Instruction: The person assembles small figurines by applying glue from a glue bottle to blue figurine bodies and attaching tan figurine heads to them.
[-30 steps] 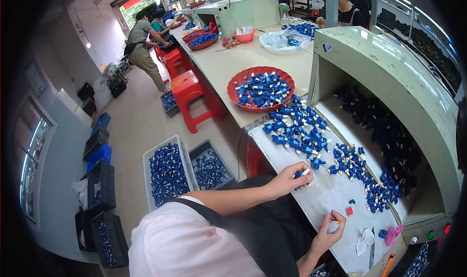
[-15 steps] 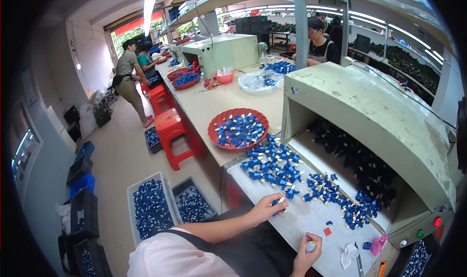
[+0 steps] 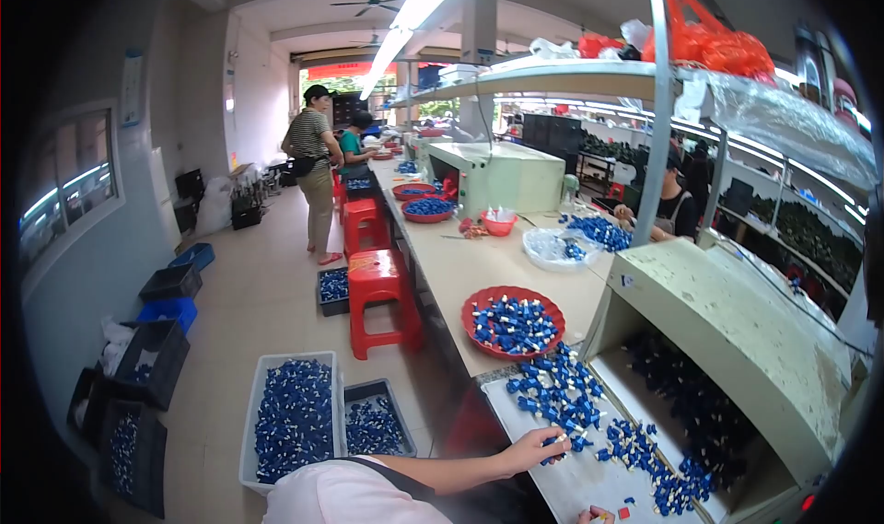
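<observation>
My left hand (image 3: 534, 451) is closed with small blue parts with cream-coloured tips (image 3: 558, 443) at its fingertips, over the near edge of the pale work plate (image 3: 575, 489). Just beyond it lies a loose spread of the same kind of blue parts (image 3: 559, 390). My right hand (image 3: 595, 517) is cut off by the lower edge of the picture. Its visible fingertips are closed around a small whitish object with a yellow tip, mostly hidden. A small red square (image 3: 624, 513) lies beside that hand. Further blue parts (image 3: 677, 487) run up to the mouth of the green machine.
The pale green machine (image 3: 737, 303) stands at right, dark inside. A red scalloped basket (image 3: 471, 326) of blue parts sits behind the spread. Red stools (image 3: 376, 289) and filled bins (image 3: 258, 423) stand left of the bench. Two people stand far along it; another sits across.
The view has swung upward and left, so the bench sits lower and further right. My right hand has mostly left the picture. My left hand still holds blue parts.
</observation>
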{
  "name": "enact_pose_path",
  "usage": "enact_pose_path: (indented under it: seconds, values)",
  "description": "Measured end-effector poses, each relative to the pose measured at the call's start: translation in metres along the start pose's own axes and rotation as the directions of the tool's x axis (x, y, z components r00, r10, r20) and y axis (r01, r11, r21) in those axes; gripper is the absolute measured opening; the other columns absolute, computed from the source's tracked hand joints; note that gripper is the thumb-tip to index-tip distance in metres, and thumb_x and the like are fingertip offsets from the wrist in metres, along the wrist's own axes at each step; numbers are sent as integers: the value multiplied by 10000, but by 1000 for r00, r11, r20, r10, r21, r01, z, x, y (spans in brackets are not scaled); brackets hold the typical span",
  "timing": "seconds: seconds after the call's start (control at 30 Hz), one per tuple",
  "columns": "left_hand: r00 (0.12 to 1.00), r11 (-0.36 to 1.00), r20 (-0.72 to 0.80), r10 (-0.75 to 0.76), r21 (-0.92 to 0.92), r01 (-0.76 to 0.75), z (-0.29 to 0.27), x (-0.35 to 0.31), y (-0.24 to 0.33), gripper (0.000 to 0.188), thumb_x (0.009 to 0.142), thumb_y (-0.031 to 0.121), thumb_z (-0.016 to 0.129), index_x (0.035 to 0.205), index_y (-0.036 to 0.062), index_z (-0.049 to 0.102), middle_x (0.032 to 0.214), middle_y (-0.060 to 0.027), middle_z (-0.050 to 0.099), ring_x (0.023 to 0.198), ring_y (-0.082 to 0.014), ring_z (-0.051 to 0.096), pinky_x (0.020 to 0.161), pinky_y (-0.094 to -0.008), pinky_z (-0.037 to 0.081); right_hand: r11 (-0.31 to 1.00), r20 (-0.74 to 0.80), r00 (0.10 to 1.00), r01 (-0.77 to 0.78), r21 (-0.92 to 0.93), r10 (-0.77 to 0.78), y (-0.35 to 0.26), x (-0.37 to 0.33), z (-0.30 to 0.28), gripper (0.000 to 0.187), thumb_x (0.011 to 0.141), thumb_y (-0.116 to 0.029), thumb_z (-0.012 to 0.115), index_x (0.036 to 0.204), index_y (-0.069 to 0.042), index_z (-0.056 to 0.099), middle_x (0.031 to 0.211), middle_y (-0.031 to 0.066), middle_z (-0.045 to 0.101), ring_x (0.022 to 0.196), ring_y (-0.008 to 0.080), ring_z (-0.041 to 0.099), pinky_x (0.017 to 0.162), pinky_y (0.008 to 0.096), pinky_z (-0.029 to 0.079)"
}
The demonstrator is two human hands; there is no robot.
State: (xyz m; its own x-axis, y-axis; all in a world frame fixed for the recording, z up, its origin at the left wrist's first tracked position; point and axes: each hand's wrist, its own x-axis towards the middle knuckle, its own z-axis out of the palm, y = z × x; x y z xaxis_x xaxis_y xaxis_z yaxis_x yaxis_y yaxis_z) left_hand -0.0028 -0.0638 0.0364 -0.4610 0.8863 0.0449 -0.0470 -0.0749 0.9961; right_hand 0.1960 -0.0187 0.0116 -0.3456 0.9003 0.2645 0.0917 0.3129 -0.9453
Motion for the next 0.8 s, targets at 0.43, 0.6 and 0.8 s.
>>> enact_pose_path:
  seconds: [0.43,0.6,0.8]
  values:
    - [1000,996,16,-10,-87,11,-7,-9,3,186,854,251,495,836,65,503,706,23,467,625,-48,422,578,-199,351,1000,30,999,-30,-7,30,0,1,4,124,781,-43,566,881,23,532,793,96,531,726,166,497,678,270,447]
    - [1000,999,-8,-23,-40,23,-13,-2,-5,184,852,250,500,840,66,509,705,21,474,631,-48,433,577,-198,350,999,26,999,31,-28,-31,5,1,4,119,785,-41,560,878,27,531,787,97,529,717,168,496,668,271,452]
    - [998,994,-60,2,-106,-8,-18,10,-8,203,854,250,493,793,56,503,654,11,472,599,-46,433,551,-192,360,997,-5,1000,5,-79,-5,-10,5,9,131,789,-66,564,872,30,532,800,99,525,753,178,493,712,279,426]
